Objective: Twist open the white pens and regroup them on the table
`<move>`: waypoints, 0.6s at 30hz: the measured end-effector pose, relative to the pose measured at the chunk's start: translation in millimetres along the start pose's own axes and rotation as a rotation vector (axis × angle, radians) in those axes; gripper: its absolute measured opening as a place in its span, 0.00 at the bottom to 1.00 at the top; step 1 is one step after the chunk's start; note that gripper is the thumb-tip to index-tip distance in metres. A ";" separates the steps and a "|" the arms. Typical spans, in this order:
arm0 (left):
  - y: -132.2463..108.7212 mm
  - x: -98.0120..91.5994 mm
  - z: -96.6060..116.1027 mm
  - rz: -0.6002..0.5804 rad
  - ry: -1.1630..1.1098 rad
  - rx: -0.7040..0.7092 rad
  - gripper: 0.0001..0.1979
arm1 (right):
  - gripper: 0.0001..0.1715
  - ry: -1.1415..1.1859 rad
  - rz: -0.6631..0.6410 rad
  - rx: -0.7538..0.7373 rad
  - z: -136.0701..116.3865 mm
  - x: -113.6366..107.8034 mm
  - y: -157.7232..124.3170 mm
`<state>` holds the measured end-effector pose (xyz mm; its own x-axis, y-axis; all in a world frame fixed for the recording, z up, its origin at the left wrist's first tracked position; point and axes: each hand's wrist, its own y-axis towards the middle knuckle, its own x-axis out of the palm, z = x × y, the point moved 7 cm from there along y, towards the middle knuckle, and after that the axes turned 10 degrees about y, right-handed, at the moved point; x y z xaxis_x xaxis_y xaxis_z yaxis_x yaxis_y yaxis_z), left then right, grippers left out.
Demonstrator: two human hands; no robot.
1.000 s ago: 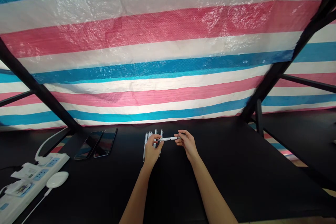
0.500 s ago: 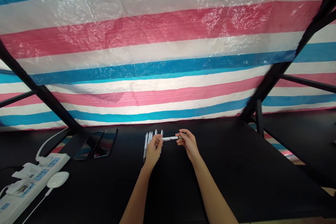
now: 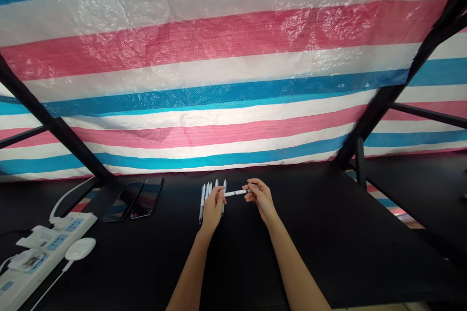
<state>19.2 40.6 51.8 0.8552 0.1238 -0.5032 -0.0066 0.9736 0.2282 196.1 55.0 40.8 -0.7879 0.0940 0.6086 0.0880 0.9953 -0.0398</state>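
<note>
Between my two hands a white pen (image 3: pixel 235 193) lies nearly level, just above the black table. My left hand (image 3: pixel 213 208) pinches its left end between thumb and fingers. At the other end, which looks darker, my right hand (image 3: pixel 260 198) grips it with the fingertips. Several more white pens (image 3: pixel 203 200) lie side by side on the table, next to and partly behind my left hand. That hand hides portions of some of them.
Two dark phones (image 3: pixel 147 198) lie to the left, overlapping. Nearer is a white power strip (image 3: pixel 47 257) with plugs and cables, beside a round white charger (image 3: pixel 80 249). Black frame bars (image 3: pixel 78 148) slant up on both sides, before a striped plastic sheet (image 3: pixel 219 121).
The pen has turned slightly between my fingers, and its clip no longer shows as it did. Both hands stay in almost the same place.
</note>
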 end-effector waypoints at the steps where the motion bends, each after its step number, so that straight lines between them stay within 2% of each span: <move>1: 0.3 0.5 -0.6 0.000 0.001 0.006 0.17 | 0.19 -0.002 -0.004 0.000 0.3 0.1 0.0; 7: 2.7 -1.2 0.1 0.071 0.014 0.058 0.13 | 0.19 0.005 0.029 -0.005 1.8 -5.2 1.9; 12: 1.4 0.6 5.2 0.055 0.011 0.091 0.13 | 0.17 0.002 0.059 0.004 2.9 -8.3 2.3; 16: 0.5 -2.5 0.8 0.087 0.018 0.039 0.14 | 0.17 -0.004 0.053 0.007 2.4 -6.9 1.5; 18: 0.9 -1.5 -2.3 0.066 0.025 0.016 0.14 | 0.17 -0.009 0.043 0.003 2.2 -5.5 1.4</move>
<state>16.7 41.7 50.8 0.8399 0.1928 -0.5074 -0.0542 0.9599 0.2750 199.2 55.9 35.7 -0.7888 0.1367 0.5993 0.1197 0.9905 -0.0684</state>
